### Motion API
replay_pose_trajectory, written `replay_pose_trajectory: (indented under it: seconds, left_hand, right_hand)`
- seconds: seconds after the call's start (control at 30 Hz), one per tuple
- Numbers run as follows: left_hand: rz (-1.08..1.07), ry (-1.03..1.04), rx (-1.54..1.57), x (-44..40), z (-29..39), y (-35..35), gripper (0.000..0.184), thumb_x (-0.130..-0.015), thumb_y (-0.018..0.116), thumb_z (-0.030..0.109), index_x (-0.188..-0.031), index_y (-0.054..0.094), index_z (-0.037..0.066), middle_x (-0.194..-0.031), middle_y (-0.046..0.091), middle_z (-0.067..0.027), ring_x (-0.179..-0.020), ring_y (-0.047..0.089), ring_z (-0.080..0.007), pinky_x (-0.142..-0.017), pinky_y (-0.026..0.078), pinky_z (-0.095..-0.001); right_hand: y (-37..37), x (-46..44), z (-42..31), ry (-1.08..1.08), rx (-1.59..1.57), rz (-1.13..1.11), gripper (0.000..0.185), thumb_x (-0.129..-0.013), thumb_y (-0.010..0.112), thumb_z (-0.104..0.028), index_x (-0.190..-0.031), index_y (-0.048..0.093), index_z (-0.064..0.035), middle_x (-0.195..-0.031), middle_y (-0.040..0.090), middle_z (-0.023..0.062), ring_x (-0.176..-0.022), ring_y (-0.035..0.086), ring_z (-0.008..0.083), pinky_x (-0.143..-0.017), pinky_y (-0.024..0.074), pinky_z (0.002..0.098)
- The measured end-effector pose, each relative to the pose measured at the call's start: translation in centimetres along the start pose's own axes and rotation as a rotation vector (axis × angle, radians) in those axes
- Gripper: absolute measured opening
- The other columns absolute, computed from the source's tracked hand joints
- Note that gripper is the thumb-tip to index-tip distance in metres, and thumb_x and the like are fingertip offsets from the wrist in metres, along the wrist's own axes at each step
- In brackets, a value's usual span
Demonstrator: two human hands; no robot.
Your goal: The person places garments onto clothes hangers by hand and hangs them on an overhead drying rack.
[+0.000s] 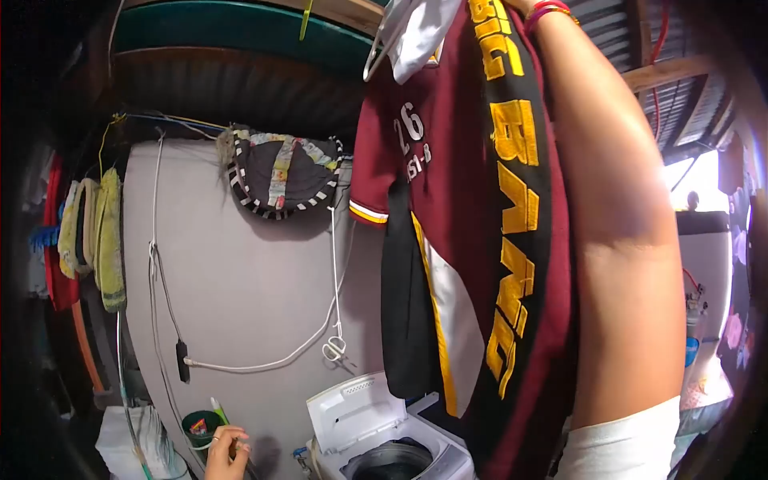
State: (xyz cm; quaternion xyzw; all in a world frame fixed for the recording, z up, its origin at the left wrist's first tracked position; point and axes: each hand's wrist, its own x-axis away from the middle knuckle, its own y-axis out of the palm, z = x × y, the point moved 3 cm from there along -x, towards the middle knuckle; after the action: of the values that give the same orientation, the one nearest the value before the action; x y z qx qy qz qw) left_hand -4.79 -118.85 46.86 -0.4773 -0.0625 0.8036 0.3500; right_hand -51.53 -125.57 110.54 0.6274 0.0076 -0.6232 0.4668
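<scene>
A maroon garment [456,104] with black, white and yellow panels and large yellow letters down one strip hangs at centre right. My right arm reaches up along its right side. Only the base of my right hand [520,5] shows at the top edge, beside the garment's upper part; its fingers are out of frame. A white cloth [412,36] hangs against the garment's top, next to a white hanger [372,60]. Low at the left, my left hand [228,454] is empty, its fingers loosely curled and the thumb apart.
An open-lidded washing machine [392,460] stands at bottom centre. A dark cap-like item [284,172] hangs by the grey panel [240,280]. Cords and white scissors [334,348] dangle there. Towels [110,240] hang left, above a green pot [200,428]. A white appliance [708,272] stands right.
</scene>
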Motion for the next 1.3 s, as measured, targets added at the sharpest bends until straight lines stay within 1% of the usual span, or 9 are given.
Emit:
replay_pose_trajectory:
  seconds: [0.1, 0.13, 0.4, 0.5, 0.8, 1.0, 1.1, 1.17, 1.3]
  left_hand:
    - [-0.041, -0.063, 0.11, 0.9, -1.5, 2.8, 0.018, -0.081, 0.058, -0.001, -0.099, 0.057, 0.003, -0.1, 0.052, -0.0086, -0.078, 0.056, -0.0148, -0.07, 0.047, -0.0269]
    - [-0.068, -0.11, 0.155, 1.2, -1.2, 3.7, 0.019, -0.081, 0.058, 0.0, -0.099, 0.057, 0.003, -0.1, 0.052, -0.0086, -0.078, 0.057, -0.0147, -0.07, 0.047, -0.0268]
    - [-0.281, -0.125, 0.276, 4.7, -0.5, 13.2, 0.033, -0.088, 0.063, 0.008, -0.119, 0.051, 0.005, -0.108, 0.052, -0.0096, -0.09, 0.064, -0.0158, -0.075, 0.049, -0.029]
    - [-0.308, -0.19, 0.43, 7.9, -0.9, 17.1, 0.027, -0.087, 0.063, 0.009, -0.111, 0.051, 0.002, -0.097, 0.058, -0.0118, -0.072, 0.06, -0.0147, -0.067, 0.049, -0.0284]
    - [-0.464, -0.641, 0.621, 22.8, -6.1, 26.0, 0.03, -0.095, 0.057, 0.019, -0.121, 0.049, 0.006, -0.09, 0.062, -0.0038, -0.08, 0.061, -0.0116, -0.07, 0.048, -0.0277]
    - [-0.434, -0.662, 0.569, 30.1, -6.0, 22.8, 0.031, -0.097, 0.054, 0.03, -0.116, 0.051, 0.005, -0.091, 0.06, -0.0042, -0.078, 0.057, -0.0132, -0.071, 0.047, -0.0291]
    - [-0.295, -0.575, 0.517, 33.0, -4.5, 17.9, 0.032, -0.097, 0.052, 0.028, -0.118, 0.051, 0.004, -0.094, 0.062, -0.0085, -0.079, 0.06, -0.0158, -0.072, 0.048, -0.0307]
    - [-0.315, -0.709, 0.396, 35.4, -3.0, 13.1, 0.036, -0.096, 0.053, 0.03, -0.119, 0.05, 0.003, -0.099, 0.065, -0.0133, -0.086, 0.062, -0.0226, -0.078, 0.048, -0.0347]
    - [-0.178, -0.887, 0.324, 44.1, -1.7, 3.3, 0.035, -0.096, 0.052, 0.028, -0.119, 0.053, 0.002, -0.102, 0.066, -0.0145, -0.09, 0.064, -0.0236, -0.076, 0.049, -0.0346]
  right_hand:
    - [-2.0, 0.4, -0.2, 0.047, -0.093, -0.192, 0.05, -0.087, 0.055, -0.04, -0.105, 0.063, 0.006, -0.098, 0.062, 0.032, -0.097, 0.059, 0.0433, -0.086, 0.0459, 0.0424]
    - [-1.3, -1.2, 1.9, -0.168, 0.023, -0.23, 0.05, -0.087, 0.055, -0.042, -0.109, 0.062, 0.0018, -0.098, 0.062, 0.0319, -0.098, 0.059, 0.0428, -0.087, 0.0452, 0.0424]
    - [-8.7, 9.1, 9.3, 0.018, -0.062, -0.452, 0.057, -0.089, 0.051, -0.045, -0.118, 0.053, 0.0043, -0.109, 0.057, 0.0312, -0.104, 0.057, 0.042, -0.091, 0.0437, 0.0453]
    - [-14.6, 17.9, 11.2, 0.174, -0.22, -0.613, 0.06, -0.09, 0.049, -0.046, -0.121, 0.049, 0.0052, -0.113, 0.055, 0.0309, -0.107, 0.056, 0.0417, -0.093, 0.0432, 0.0463]
    - [-34.9, 53.9, 3.9, 1.347, -1.271, -1.414, 0.07, -0.093, 0.045, -0.05, -0.131, 0.039, 0.008, -0.125, 0.05, 0.0302, -0.114, 0.054, 0.0409, -0.098, 0.0416, 0.0496]
    - [-41.7, 73.3, -15.5, 2.142, -1.832, -1.772, 0.064, -0.097, 0.042, -0.043, -0.137, 0.036, 0.0068, -0.132, 0.048, 0.0259, -0.118, 0.052, 0.0391, -0.101, 0.0413, 0.0497]
    - [-48.1, 78.5, -26.3, 1.587, -1.588, -2.672, 0.044, -0.097, 0.052, -0.026, -0.134, 0.046, -0.002, -0.132, 0.052, 0.0102, -0.116, 0.054, 0.0199, -0.1, 0.0432, 0.0362]
    - [-50.9, 79.4, -32.9, 1.153, -2.379, -2.359, 0.043, -0.098, 0.051, -0.027, -0.134, 0.048, -0.0044, -0.128, 0.055, 0.011, -0.113, 0.056, 0.0201, -0.097, 0.0443, 0.0341]
    - [-53.3, 76.6, -45.5, 0.52, -2.303, -2.795, 0.049, -0.096, 0.052, -0.038, -0.133, 0.049, -0.0054, -0.124, 0.058, 0.0131, -0.114, 0.055, 0.0224, -0.096, 0.0445, 0.0351]
